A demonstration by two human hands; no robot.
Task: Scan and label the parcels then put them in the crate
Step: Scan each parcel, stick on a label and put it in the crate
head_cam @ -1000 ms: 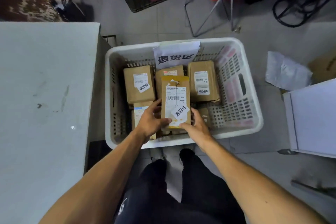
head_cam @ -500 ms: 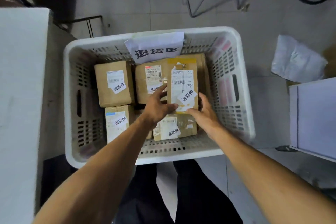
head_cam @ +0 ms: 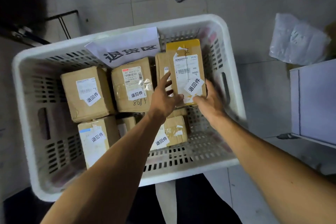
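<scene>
1. We see the parcel (head_cam: 187,71), a flat cardboard box with yellow tape at its far end, inside the white crate (head_cam: 120,32), at the far right corner. It lies partly on top of another box.
2. Our left hand (head_cam: 164,96) has its fingers spread and loose at the left edge of the parcel; it touches the edge but does not clamp it.
3. Our right hand (head_cam: 209,102) has its fingers at the near right corner. If they pinch or only support, we cannot tell.
4. We judge the parcel to be stiff and rather light, because two loose hands manage it.
5. The taped surface may be slippery, so we think the two long cardboard edges are the best place to hold.
</scene>
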